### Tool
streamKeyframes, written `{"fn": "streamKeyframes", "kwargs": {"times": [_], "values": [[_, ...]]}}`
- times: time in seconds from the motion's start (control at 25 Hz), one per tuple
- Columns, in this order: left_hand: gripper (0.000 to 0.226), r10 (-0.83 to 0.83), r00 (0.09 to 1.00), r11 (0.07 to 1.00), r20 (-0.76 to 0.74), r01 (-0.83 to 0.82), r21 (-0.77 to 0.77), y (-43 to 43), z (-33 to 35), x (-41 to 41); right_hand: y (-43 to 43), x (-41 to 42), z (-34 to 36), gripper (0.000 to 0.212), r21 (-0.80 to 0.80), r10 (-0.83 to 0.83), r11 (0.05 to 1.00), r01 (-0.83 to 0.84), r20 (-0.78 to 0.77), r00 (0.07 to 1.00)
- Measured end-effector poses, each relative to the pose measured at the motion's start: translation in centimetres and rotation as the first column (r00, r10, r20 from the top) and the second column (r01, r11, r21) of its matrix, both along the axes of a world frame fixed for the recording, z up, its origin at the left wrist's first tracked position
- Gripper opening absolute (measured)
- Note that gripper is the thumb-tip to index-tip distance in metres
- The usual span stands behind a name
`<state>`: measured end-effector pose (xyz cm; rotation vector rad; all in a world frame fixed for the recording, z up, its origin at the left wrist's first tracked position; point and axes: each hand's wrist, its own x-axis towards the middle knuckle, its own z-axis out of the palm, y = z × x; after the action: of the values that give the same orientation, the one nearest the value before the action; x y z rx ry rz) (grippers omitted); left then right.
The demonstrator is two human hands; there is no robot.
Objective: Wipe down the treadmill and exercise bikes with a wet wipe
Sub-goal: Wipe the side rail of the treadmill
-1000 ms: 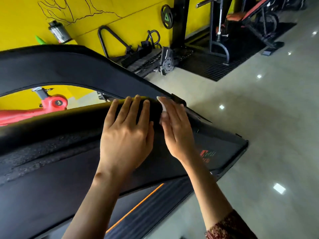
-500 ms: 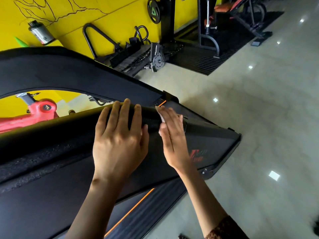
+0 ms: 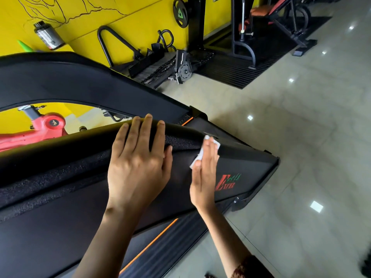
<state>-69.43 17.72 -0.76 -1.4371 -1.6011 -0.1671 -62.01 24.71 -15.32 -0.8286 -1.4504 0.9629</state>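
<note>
A black treadmill [image 3: 60, 197] fills the left and middle of the head view, with a foam-covered handrail [image 3: 80, 149] running across it. My left hand [image 3: 138, 163] lies flat over that handrail, fingers straight and draped over its top edge. My right hand [image 3: 204, 177] presses a small white wet wipe [image 3: 200, 155] with straight fingers against the treadmill's side panel, just left of a red and green logo [image 3: 226, 182]. A red exercise bike [image 3: 40, 129] shows through the gap under the treadmill's upper arm.
A yellow wall stands behind. Black gym bars and attachments [image 3: 152, 57] lie on the floor by it. A weight rack with a plate [image 3: 180, 13] and a bench [image 3: 271, 15] stand on a black mat at the back. Glossy tiled floor [image 3: 301, 137] spreads right.
My right hand has slid with the wipe down off the handrail's end onto the side panel. My left hand stays on the handrail. The camera has drifted slightly.
</note>
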Motion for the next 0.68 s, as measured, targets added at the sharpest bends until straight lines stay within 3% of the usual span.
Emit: {"fn": "streamKeyframes", "kwargs": {"times": [0.12, 0.2, 0.32, 0.52, 0.6, 0.68], "values": [[0.041, -0.002, 1.0, 1.0, 0.007, 0.002, -0.01, -0.2, 0.0, 0.0, 0.7, 0.6, -0.2, 0.05, -0.187, -0.085, 0.98, 0.069, -0.077, 0.993], [0.041, 0.003, 1.0, 1.0, 0.008, -0.003, -0.012, -0.3, 0.0, 0.0, -0.3, 0.3, 1.3, 0.05, -0.075, 0.018, 0.997, -0.024, -0.08, 0.997], [0.041, 0.002, 1.0, 1.0, 0.003, -0.002, -0.021, -0.3, 0.0, 0.0, -1.1, 0.0, 0.9, 0.051, 0.13, 0.074, 0.988, -0.081, 0.059, 0.996], [0.042, -0.013, 1.0, 0.999, 0.011, 0.014, -0.042, -0.4, 0.3, 0.0, 2.3, 0.5, 0.0, 0.043, -0.205, -0.136, 0.972, 0.113, -0.102, 0.985], [0.041, -0.034, 0.999, 0.998, 0.03, 0.036, -0.049, -0.4, 0.5, 0.1, 2.8, 0.4, 4.0, 0.044, -0.126, -0.043, 0.991, 0.035, -0.056, 0.998], [0.038, -0.08, 0.995, 0.996, 0.058, 0.082, -0.044, -0.7, 0.6, 0.1, 1.5, 0.0, 7.5, 0.044, 0.094, 0.125, 0.988, -0.126, 0.015, 0.992]]}}
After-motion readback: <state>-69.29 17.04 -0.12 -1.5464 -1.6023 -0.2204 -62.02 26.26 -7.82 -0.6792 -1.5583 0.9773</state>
